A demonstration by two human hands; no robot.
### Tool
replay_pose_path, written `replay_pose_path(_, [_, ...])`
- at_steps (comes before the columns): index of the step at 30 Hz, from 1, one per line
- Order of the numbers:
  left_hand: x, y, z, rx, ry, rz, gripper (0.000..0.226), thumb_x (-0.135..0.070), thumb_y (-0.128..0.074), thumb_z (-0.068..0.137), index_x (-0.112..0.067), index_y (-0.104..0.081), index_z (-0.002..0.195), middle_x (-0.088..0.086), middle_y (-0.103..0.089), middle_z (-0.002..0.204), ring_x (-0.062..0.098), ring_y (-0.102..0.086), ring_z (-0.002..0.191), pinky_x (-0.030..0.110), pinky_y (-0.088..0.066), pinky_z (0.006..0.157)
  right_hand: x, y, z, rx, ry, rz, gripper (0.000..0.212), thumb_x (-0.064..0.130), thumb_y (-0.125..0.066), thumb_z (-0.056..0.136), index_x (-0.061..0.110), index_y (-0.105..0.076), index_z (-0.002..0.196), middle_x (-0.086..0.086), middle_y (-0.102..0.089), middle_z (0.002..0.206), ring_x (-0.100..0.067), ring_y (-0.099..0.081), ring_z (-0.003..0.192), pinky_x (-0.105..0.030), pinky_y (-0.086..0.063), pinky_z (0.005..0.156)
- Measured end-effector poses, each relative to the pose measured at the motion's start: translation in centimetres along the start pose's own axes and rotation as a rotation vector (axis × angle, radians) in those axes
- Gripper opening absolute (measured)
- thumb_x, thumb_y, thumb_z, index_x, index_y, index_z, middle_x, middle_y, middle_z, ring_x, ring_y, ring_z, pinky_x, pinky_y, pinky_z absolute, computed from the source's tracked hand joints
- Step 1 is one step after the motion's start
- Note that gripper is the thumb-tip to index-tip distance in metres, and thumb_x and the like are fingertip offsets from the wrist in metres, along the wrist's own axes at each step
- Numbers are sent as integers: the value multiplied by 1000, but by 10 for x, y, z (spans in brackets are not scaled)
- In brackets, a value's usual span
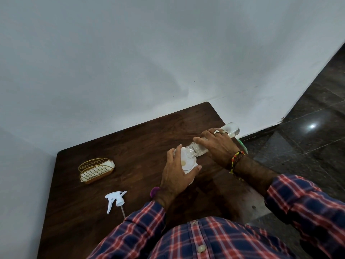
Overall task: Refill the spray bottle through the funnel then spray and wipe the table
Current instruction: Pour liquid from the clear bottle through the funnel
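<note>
- Fingers of the left hand curl round the rim of the white funnel, steadying it, while the right hand grips a clear bottle tipped almost level, its open mouth over the funnel's bowl.
- Dark wooden table sits against the wall, with no sign of spraying or wiping that I can make out.
- Plaid sleeves and shirt front fill the bottom of the view and cover the table's near edge.
- Spray bottle itself is hidden: it is probably under the funnel and behind the left hand, though I cannot confirm that.
- Wire holder with something white folded inside, perhaps the wiping cloth, stands well apart to the left.
- Trigger sprayer head lies loose on the table near the left sleeve, so it has yet to be screwed back on.
- Purple object peeks out beside the left wrist; mostly covered, so I cannot say what it is.
- Green item at the table's far right edge is mostly hidden behind the right hand.
- Judging by all this, the refill is under way; capping, spraying and wiping remain. Whether liquid is flowing is too faint to tell.
</note>
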State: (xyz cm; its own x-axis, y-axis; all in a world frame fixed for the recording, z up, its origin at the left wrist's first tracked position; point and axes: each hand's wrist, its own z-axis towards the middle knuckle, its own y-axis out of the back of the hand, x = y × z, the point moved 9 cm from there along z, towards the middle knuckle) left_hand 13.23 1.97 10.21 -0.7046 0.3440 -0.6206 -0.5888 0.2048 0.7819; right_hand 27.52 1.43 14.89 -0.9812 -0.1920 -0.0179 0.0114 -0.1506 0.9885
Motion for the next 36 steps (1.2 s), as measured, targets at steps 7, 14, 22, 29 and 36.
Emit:
replay_pose_path(7, [0,0,0,-8,-6,-1,97,-67,-68,74,-26,-23,150,-5,-25,147,-4,-28,112,11,-32,83,0,-1,-1,0,4,2,59,11,-73,68,25,-57,124,-9,-64,107,-34,-62,101,-50,-48,88])
replay_pose_path(14, [0,1,0,-16,-15,-3,96,-68,-67,74,-26,-24,149,-4,-26,146,0,-34,116,15,-37,85,-1,-2,0,-10,4,-4,57,12,-64,70,26,-55,124,-8,-62,107,-34,-60,102,-50,-47,90])
replay_pose_path(22, [0,1,0,-16,-19,9,96,-67,-67,74,-25,-24,149,-4,-26,146,-3,-29,113,14,-36,84,-2,-4,1,8,2,0,62,11,-70,68,26,-55,126,-9,-62,110,-34,-60,104,-50,-47,90])
replay_pose_path(29, [-1,0,0,-4,-14,0,97,-67,-68,74,-26,-24,150,-4,-26,147,-2,-29,113,13,-35,84,-2,-5,1,16,5,17,61,13,-74,68,25,-55,125,-10,-63,109,-35,-60,103,-51,-47,89])
replay_pose_path(36, [-1,-1,0,-4,-4,1,97,-68,-67,74,-25,-24,150,-3,-25,148,6,-40,122,14,-34,86,-2,-3,0,21,-6,27,59,11,-71,70,24,-57,125,-12,-63,109,-36,-60,103,-52,-47,89])
